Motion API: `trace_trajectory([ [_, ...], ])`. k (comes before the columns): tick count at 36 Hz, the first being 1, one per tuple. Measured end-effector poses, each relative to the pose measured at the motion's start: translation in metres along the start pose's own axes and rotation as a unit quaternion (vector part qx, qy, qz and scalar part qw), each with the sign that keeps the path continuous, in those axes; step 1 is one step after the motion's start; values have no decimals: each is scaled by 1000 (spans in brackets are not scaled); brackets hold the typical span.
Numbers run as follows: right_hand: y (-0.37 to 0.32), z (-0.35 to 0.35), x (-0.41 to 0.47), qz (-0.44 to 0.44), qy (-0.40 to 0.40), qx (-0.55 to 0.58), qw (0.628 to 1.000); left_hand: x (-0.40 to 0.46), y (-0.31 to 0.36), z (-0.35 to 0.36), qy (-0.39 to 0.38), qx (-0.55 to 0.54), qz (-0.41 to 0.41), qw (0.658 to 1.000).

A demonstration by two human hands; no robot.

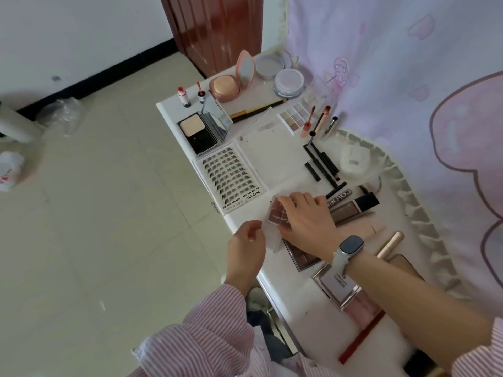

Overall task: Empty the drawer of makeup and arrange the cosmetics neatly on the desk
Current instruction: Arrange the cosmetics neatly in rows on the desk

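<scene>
A small clear-cased palette (276,213) with brown-red pans lies near the front edge of the white desk (296,300). My right hand (307,219) rests on top of it, fingers spread over the pans. My left hand (247,243) pinches the palette's clear lid or edge at its near left corner. A darker eyeshadow palette (302,257) lies just under my right wrist. The drawer is not clearly visible; a dark gap (269,317) shows below the desk edge.
Arranged on the desk: a lash tray (231,178), black powder compact (198,131), pink cushion compact (228,88), round jar (288,81), eyeshadow grid (295,118), black pencils (321,164), foundation tube (353,206), gold tube (390,243), clear box (337,287). A pink curtain (408,77) hangs on the right.
</scene>
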State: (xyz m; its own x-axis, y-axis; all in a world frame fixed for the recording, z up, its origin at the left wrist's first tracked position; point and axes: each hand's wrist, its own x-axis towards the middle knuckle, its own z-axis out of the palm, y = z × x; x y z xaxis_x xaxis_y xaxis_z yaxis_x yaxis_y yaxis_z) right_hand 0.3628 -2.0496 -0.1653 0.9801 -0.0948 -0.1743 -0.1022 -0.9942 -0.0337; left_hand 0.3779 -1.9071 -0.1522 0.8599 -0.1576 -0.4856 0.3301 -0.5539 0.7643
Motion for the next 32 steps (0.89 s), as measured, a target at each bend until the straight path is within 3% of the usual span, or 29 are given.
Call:
trace_trajectory([
  [10, 11, 5, -24, -23, 23, 26, 999, -9, -3, 5, -54, 52, 23, 997],
  [14, 11, -1, -24, 7, 31, 100, 994, -6, -1, 2, -31, -1, 10, 999],
  [16, 11, -9, -23, 28, 44, 186, 981, -2, 1, -2, -20, -80, -11, 997],
  [18, 7, -21, -23, 23, 41, 290, 956, 1, 7, -8, -67, -227, -73, 969],
  [20, 1, -31, -25, -7, 46, 346, 937, 2, 13, -15, -152, -362, -131, 910],
  [22, -6, -40, -28, -25, 54, 367, 928, 4, 17, -20, -216, -416, -159, 869],
  [25, -13, -48, -33, -39, 59, 372, 926, 6, 21, -24, -251, -451, -156, 842],
  [32, -18, -44, -33, -71, 81, 334, 937, 5, 17, -31, -249, -392, -70, 883],
])
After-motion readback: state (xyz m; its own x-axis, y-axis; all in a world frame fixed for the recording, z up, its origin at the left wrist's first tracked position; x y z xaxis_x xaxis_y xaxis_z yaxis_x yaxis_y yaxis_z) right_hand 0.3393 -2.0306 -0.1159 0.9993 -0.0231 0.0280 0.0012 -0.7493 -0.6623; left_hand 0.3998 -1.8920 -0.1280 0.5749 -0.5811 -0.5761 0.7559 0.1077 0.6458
